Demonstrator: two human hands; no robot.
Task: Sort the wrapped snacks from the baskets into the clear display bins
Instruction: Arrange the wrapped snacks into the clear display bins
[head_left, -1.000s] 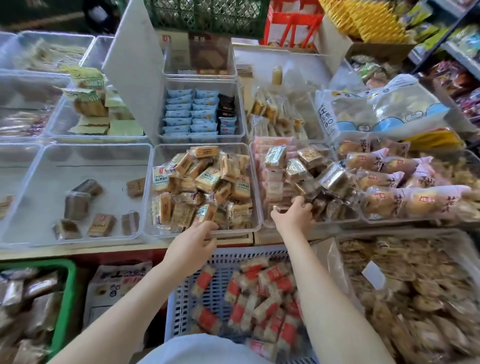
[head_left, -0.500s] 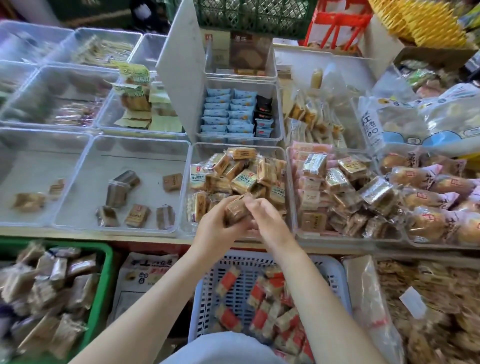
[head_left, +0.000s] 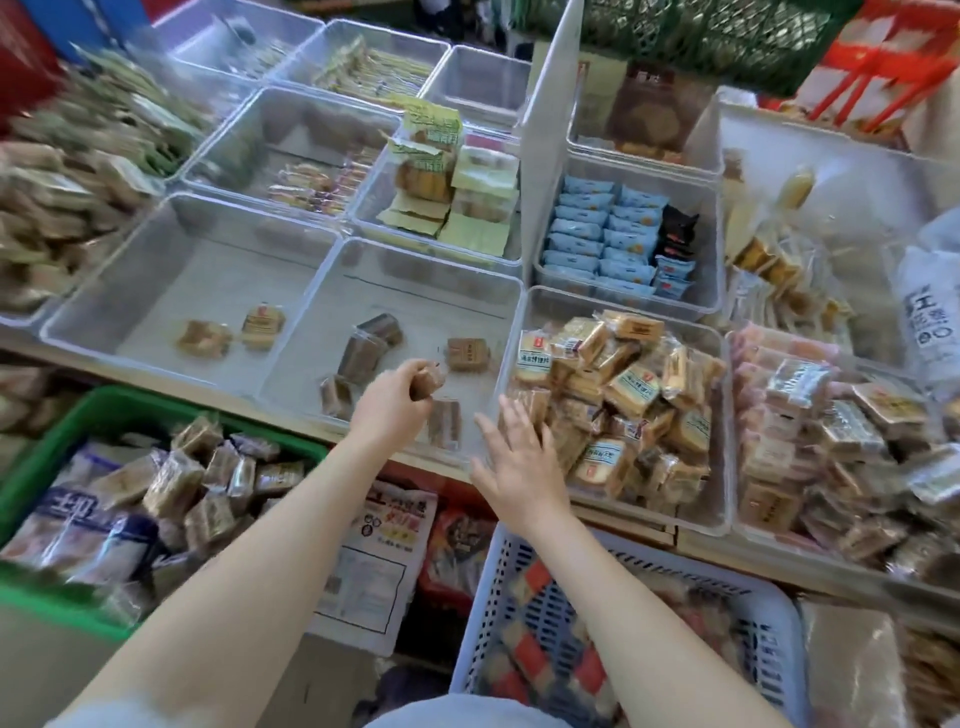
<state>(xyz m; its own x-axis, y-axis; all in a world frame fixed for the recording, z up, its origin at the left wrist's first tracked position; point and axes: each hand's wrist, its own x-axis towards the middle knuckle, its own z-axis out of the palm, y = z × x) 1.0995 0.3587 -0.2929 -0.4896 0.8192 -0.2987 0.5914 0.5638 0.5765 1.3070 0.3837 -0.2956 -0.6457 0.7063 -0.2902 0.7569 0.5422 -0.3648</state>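
Observation:
My left hand (head_left: 390, 406) grips a brown wrapped snack (head_left: 427, 383) over the front of a clear bin (head_left: 415, 280) that holds several similar brown snacks. My right hand (head_left: 514, 457) is empty, fingers spread, at the front wall between that bin and the neighbouring clear bin (head_left: 719, 467) piled with yellow-brown wrapped snacks. Below my right arm stands a white basket (head_left: 769, 623) with red-and-white wrapped snacks. A green basket (head_left: 98, 410) at the lower left is full of brown wrapped snacks and bags.
More clear bins fill the shelf: one at the left (head_left: 171, 270) with two snacks, one with blue packets (head_left: 719, 249), one with green-yellow packets (head_left: 374, 208). A white divider board (head_left: 550, 145) stands upright behind. Printed packages (head_left: 384, 551) lie below the shelf edge.
Both hands met at a brown snack over the middle bin; now my left hand has carried it left over the sparse bin, and my right hand has let go and opened.

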